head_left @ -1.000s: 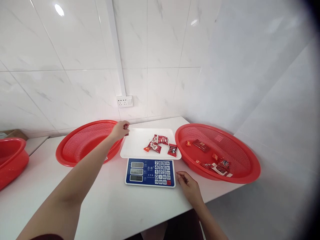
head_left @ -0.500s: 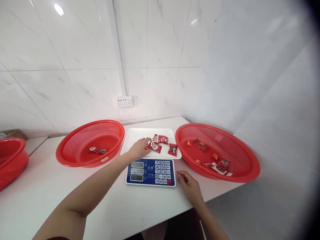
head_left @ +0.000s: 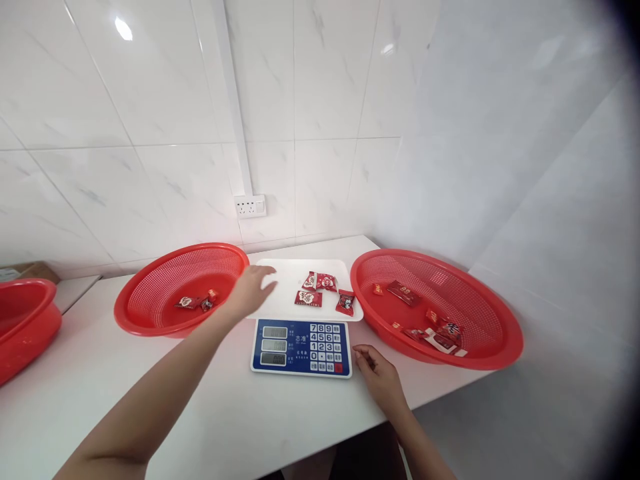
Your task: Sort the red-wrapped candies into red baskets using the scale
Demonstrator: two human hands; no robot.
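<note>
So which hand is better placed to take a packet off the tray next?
Probably the left hand: open, fingers over the tray, while the right hand is curled beside the scale.

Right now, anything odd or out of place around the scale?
Nothing looks spilled. Odd: the right-hand red perforated plastic basket overlaps the right edge of the white rectangular tray of the blue-fronted scale in view; contact, unclear here, might skew readings.
</note>
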